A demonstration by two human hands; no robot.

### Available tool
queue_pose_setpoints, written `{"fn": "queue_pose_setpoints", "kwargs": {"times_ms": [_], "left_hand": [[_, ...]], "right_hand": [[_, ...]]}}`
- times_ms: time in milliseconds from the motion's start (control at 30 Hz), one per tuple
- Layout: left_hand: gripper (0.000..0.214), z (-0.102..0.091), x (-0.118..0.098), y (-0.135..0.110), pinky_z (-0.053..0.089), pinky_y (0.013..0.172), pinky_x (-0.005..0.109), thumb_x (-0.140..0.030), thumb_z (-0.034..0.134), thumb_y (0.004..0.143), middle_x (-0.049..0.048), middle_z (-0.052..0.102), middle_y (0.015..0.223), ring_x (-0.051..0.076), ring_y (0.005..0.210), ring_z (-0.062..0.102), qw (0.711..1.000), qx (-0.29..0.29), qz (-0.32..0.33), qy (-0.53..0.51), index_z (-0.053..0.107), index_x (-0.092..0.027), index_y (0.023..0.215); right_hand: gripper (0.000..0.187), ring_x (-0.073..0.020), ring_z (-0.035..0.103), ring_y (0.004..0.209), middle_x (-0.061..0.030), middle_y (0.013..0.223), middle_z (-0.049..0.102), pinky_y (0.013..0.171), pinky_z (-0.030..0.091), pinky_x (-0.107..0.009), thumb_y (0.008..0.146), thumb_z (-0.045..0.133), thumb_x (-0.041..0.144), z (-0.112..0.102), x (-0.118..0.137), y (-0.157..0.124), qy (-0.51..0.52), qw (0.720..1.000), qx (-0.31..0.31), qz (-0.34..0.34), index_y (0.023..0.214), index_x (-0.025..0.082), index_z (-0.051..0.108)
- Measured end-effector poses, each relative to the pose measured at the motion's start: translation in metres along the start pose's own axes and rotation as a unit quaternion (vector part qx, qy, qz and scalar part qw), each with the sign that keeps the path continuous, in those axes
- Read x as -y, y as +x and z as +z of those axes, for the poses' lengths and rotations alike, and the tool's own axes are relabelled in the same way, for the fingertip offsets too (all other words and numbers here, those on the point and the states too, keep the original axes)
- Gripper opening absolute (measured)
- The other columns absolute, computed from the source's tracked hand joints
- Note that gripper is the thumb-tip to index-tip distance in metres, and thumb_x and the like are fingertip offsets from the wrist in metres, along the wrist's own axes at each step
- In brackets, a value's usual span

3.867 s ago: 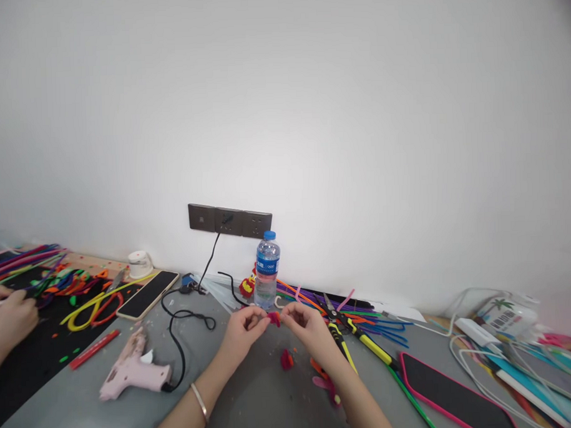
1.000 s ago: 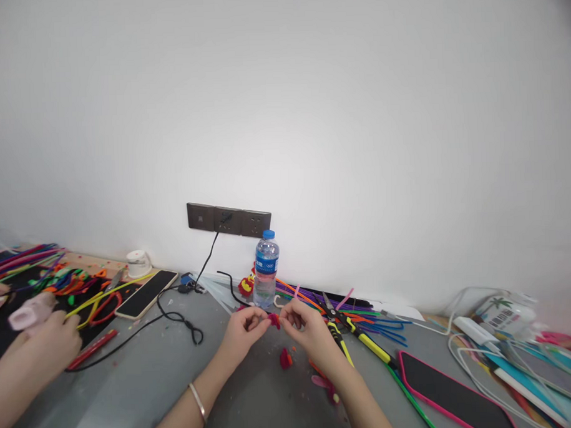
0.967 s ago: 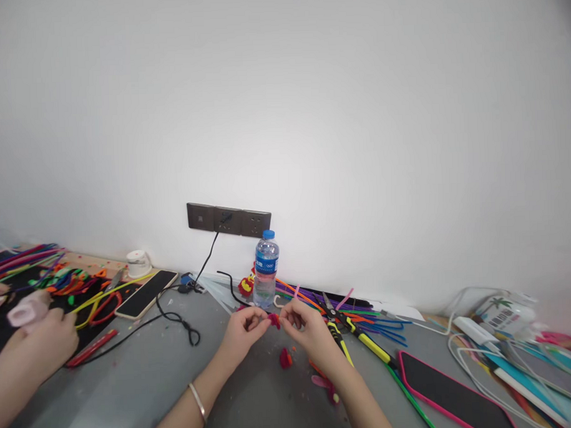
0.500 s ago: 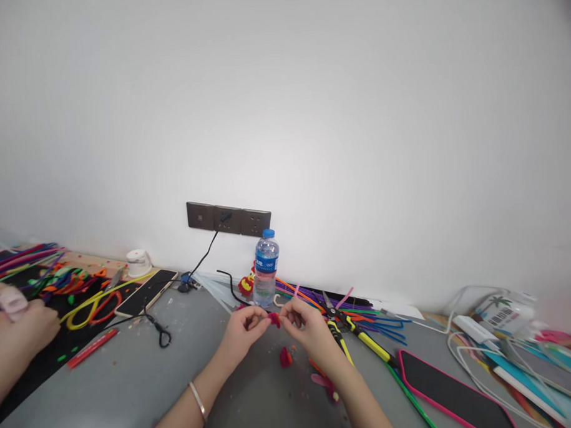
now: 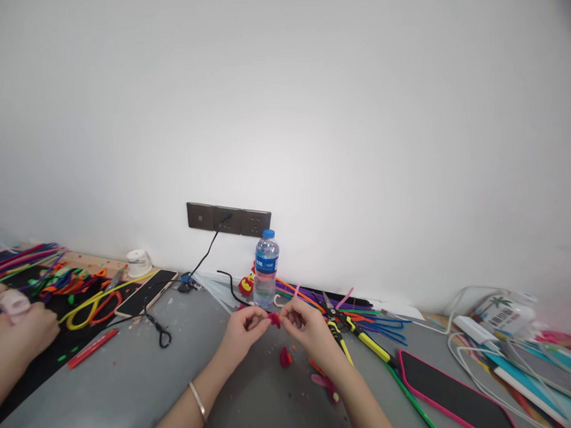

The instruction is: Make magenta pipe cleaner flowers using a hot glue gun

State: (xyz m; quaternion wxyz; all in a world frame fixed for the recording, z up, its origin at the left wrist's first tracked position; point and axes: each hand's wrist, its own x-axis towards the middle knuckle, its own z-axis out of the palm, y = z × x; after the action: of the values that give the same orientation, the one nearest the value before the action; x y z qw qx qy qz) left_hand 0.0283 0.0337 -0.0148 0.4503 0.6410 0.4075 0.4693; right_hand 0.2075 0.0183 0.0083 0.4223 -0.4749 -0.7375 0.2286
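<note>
The left hand and right hand pinch a red fuzzy piece between them, at six o'clock from the bottle, apparently shaping it, so the next move calls for steady fingertips.

The bottle has a blue label; below it, the held piece is crimson; right of it, the phone is black, pink-edged.

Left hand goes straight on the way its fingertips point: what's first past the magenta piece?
Most likely the right hand, its fingertips just across the magenta fuzzy piece from the left hand. The bottle looks farther back, though one view leaves depth unclear.
</note>
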Motion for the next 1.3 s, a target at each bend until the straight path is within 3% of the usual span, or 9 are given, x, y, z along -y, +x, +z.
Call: {"fn": "queue_pose_setpoints", "kwargs": {"times_ms": [1300], "left_hand": [[0.025, 0.0008, 0.0009, 0.0014, 0.022, 0.049, 0.022, -0.040, 0.065, 0.071, -0.0089, 0.027, 0.050, 0.009, 0.049, 0.026, 1.000, -0.001, -0.002, -0.011, 0.062, -0.015, 0.067]], "right_hand": [[0.011, -0.0118, 0.042, 0.057, 0.0042, 0.063, 0.046, 0.053, 0.033, -0.022, 0.075, 0.054, 0.009, -0.0024, 0.0045, -0.0004, -0.003, 1.000, 0.006, -0.005, 0.073, 0.018, 0.057]]}}
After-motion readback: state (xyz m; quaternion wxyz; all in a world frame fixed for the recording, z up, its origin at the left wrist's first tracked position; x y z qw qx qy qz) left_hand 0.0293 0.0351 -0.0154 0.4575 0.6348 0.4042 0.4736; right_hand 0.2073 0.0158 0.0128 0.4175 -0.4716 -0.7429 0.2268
